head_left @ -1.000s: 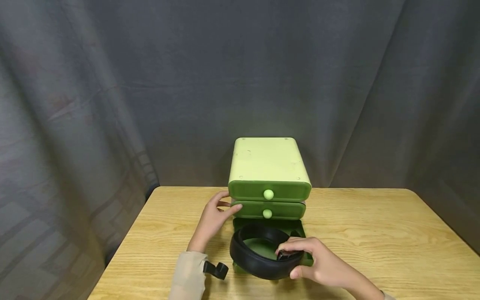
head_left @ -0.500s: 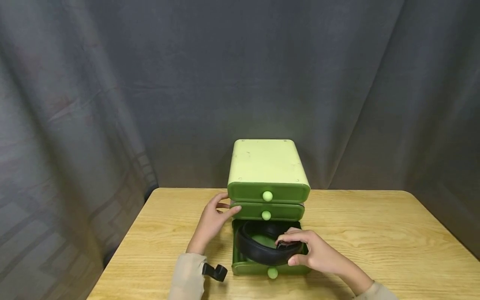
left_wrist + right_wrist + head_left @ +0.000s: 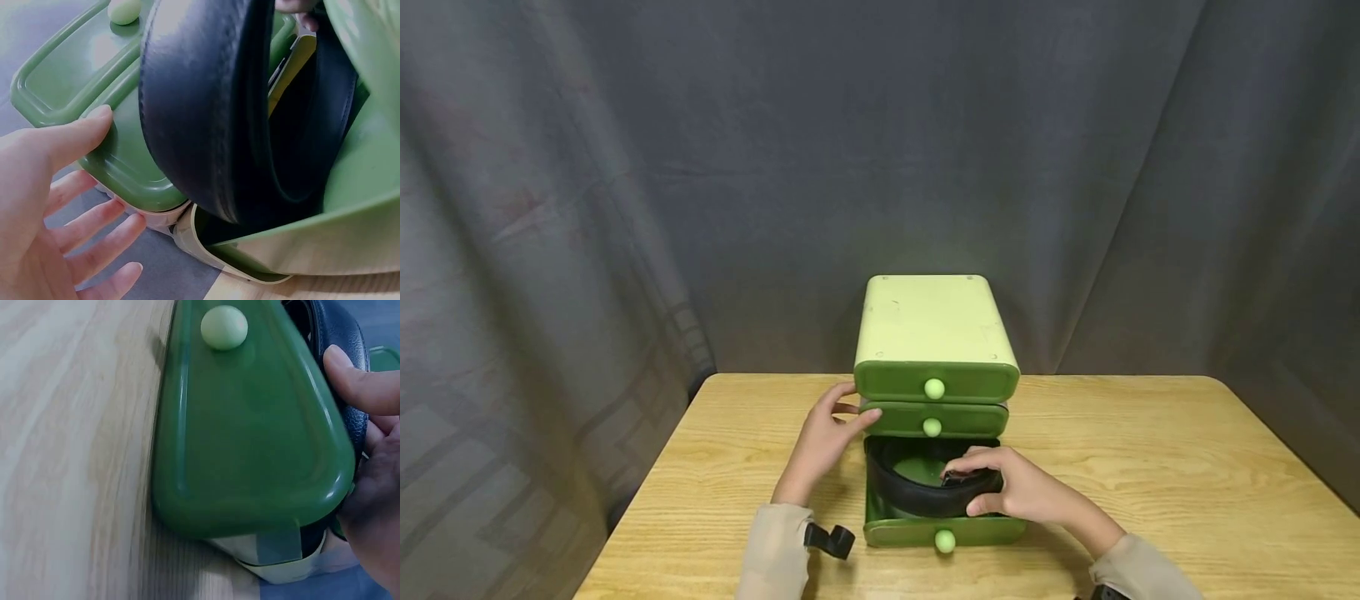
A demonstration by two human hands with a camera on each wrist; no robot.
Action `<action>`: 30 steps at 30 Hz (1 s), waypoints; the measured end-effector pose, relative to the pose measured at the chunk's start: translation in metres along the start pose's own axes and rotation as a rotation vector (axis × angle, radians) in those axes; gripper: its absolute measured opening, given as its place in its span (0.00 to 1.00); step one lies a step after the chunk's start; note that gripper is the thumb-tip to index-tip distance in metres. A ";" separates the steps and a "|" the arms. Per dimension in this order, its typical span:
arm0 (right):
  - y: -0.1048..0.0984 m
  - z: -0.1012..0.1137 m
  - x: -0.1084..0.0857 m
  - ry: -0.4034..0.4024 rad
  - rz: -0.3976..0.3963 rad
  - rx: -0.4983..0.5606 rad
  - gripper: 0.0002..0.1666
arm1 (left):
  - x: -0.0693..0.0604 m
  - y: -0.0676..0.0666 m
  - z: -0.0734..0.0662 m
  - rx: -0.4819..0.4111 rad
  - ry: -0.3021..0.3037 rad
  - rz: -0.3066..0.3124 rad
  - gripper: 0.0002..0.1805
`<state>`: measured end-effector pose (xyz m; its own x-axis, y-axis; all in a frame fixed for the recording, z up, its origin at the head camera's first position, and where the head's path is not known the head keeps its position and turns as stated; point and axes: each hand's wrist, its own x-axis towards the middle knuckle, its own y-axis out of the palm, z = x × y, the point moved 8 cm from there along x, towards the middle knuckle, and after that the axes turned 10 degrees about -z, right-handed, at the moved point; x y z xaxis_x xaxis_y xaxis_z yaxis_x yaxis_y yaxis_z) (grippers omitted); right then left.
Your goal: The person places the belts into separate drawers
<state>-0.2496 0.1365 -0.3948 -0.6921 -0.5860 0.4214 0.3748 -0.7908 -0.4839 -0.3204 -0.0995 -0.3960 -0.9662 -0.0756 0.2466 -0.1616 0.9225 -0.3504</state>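
A coiled black leather belt (image 3: 917, 498) sits inside the pulled-out bottom drawer (image 3: 906, 534) of a small green cabinet (image 3: 936, 321). My right hand (image 3: 1026, 492) pinches the coil's right side, thumb outside and fingers inside, by a dark shiny part that looks like the buckle. Stitching along the belt (image 3: 194, 94) shows in the left wrist view. My left hand (image 3: 820, 442) steadies the cabinet's left side: its thumb touches the middle drawer front (image 3: 895, 419), the other fingers spread along the side. The right wrist view shows the right thumb (image 3: 359, 384) against the leather.
Above, the top drawer (image 3: 887, 382) and the middle one are closed, each with a round pale knob. The cabinet stands on a wooden table (image 3: 1150, 467) before a grey curtain (image 3: 790, 183). A black strap piece (image 3: 831, 542) juts from the left sleeve.
My right hand has lowered the belt from above the bottom drawer down into it, moving slightly away from me. The drawer's front and knob came into sight. My left hand stays in place.
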 end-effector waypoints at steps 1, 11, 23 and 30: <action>0.000 -0.003 0.001 0.012 0.003 -0.002 0.26 | 0.000 0.000 0.000 0.000 -0.001 0.002 0.30; 0.003 -0.023 0.004 0.061 0.055 -0.006 0.27 | 0.000 0.001 -0.001 -0.008 0.000 0.018 0.30; 0.017 -0.030 0.005 0.027 0.136 -0.189 0.25 | 0.000 0.000 -0.002 -0.003 0.013 0.008 0.29; 0.020 -0.029 0.006 0.011 0.166 -0.258 0.26 | 0.000 -0.001 -0.002 -0.003 0.012 0.010 0.29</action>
<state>-0.2640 0.1219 -0.4238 -0.6415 -0.7004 0.3130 0.3150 -0.6125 -0.7250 -0.3194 -0.1002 -0.3942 -0.9652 -0.0621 0.2539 -0.1517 0.9242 -0.3506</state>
